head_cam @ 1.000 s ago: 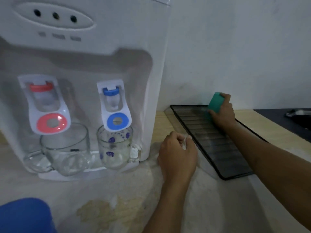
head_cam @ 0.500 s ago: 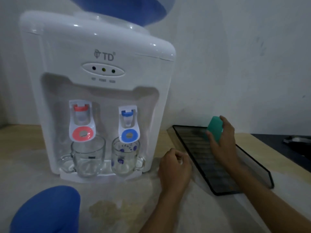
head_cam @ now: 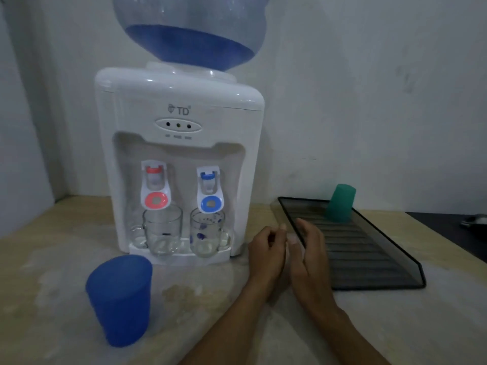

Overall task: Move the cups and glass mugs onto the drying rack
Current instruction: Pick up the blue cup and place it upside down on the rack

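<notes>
A green cup (head_cam: 340, 204) stands upside down at the far end of the dark drying rack (head_cam: 369, 262). A blue cup (head_cam: 120, 299) stands upright on the counter at the near left. Two glass mugs sit on the water dispenser's drip tray: a plain one (head_cam: 162, 230) under the red tap and one with blue dots (head_cam: 207, 233) under the blue tap. My right hand (head_cam: 309, 248) is empty with fingers extended, over the rack's left edge. My left hand (head_cam: 267, 250) rests loosely curled beside it, holding nothing.
A white water dispenser (head_cam: 179, 143) with a blue bottle (head_cam: 189, 30) stands against the wall. A dark surface (head_cam: 453, 233) with a metal object lies at the far right. The counter (head_cam: 52, 259) is pale and mottled.
My right hand has let go of the green cup, left it upside down on the rack, and drawn back beside my left hand. The camera has pulled back and tilted up.
</notes>
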